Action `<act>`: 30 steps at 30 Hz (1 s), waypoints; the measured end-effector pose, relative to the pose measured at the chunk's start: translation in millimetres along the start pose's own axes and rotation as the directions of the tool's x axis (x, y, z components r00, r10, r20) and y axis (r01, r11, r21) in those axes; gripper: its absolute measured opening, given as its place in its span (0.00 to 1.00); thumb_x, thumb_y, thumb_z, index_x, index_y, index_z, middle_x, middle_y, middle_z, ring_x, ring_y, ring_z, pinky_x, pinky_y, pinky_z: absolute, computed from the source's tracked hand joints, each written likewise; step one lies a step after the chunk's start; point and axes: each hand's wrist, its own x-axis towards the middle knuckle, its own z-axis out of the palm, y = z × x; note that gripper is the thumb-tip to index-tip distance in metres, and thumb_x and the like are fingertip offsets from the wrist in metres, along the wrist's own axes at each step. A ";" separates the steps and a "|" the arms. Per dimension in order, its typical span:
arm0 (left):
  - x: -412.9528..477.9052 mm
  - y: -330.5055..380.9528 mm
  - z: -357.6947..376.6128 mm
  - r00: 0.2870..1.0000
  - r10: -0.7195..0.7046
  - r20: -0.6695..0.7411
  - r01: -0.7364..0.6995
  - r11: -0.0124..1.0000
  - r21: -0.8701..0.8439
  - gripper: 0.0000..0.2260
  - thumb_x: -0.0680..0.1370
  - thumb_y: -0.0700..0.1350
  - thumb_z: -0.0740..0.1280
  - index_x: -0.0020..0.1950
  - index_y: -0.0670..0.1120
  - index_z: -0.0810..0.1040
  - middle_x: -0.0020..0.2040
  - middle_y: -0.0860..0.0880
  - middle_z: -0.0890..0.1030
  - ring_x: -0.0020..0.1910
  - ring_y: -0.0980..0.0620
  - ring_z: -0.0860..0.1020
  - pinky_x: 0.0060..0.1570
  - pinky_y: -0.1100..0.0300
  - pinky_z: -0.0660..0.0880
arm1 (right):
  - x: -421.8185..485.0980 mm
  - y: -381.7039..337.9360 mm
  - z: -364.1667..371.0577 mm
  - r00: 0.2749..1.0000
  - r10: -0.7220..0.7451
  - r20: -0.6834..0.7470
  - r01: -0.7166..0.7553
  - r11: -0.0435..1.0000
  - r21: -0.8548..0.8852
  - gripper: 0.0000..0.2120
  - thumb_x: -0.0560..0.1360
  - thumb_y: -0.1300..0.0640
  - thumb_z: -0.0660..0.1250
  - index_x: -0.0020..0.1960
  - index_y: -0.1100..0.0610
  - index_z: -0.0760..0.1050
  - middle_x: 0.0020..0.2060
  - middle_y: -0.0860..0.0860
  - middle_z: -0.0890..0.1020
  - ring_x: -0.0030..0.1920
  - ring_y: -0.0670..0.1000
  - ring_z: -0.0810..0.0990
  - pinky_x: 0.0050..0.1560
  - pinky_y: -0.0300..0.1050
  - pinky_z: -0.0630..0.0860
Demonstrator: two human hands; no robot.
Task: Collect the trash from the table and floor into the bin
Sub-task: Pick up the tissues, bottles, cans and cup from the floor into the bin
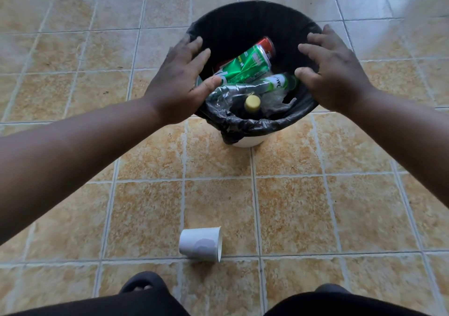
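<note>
A white bin [246,142] lined with a black bag [243,21] stands on the tiled floor. Inside lie a green can [247,66], a red can [267,44], a crushed clear plastic bottle [252,88] and a yellow bottle cap [252,102]. My left hand [181,80] hovers over the bin's left rim with relaxed, spread fingers and holds nothing. Over the right rim, my right hand [332,67] is likewise spread and empty. A white paper cup [201,244] lies on its side on the floor, nearer to me than the bin.
Tan floor tiles [303,213] with pale grout surround the bin on all sides. My dark slippers [143,283] and dark clothing show along the bottom edge, just below the fallen cup.
</note>
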 end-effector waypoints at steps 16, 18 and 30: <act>-4.3 -1.2 -5.3 0.989 -0.073 0.132 0.082 0.995 -0.061 0.35 0.73 0.45 0.56 0.80 0.40 0.54 0.81 0.42 0.47 0.80 0.45 0.42 0.76 0.55 0.41 | -15.7 -12.8 3.5 1.000 0.010 0.024 -0.008 0.997 -0.083 0.29 0.76 0.46 0.61 0.70 0.64 0.71 0.72 0.61 0.68 0.77 0.58 0.56 0.75 0.49 0.54; -3.9 -1.5 -7.1 0.989 -0.066 0.134 0.082 0.989 -0.121 0.35 0.72 0.41 0.54 0.80 0.39 0.54 0.81 0.42 0.48 0.80 0.45 0.42 0.76 0.57 0.40 | -19.9 -16.2 2.2 1.000 0.022 0.021 -0.020 0.996 -0.090 0.27 0.77 0.48 0.62 0.69 0.64 0.71 0.72 0.62 0.68 0.77 0.59 0.56 0.75 0.51 0.55; -34.9 13.4 -11.4 0.991 -0.083 0.104 0.099 0.982 -0.159 0.33 0.74 0.30 0.55 0.80 0.38 0.52 0.81 0.42 0.48 0.79 0.47 0.39 0.74 0.61 0.40 | -56.2 -26.3 -6.1 0.994 0.059 0.092 -0.055 0.997 -0.050 0.29 0.80 0.48 0.63 0.76 0.62 0.63 0.77 0.59 0.62 0.80 0.57 0.47 0.76 0.51 0.48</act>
